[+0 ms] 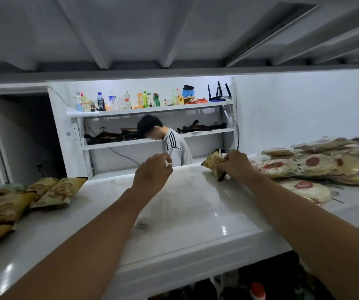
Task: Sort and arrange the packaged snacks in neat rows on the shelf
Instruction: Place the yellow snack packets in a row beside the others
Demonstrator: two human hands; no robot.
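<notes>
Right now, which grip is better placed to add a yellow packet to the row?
Right, probably: the right grip holds a yellow packet; the left grip hovers empty, though nearer the row.

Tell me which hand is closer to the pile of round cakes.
Right. The right hand, gripping a yellow packet, sits just beside the pile of round cakes; the left hand hovers farther left.

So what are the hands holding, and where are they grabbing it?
The right hand grips a yellow-brown plastic snack packet round its right side; the left corner sticks out free. The left hand holds nothing.
</notes>
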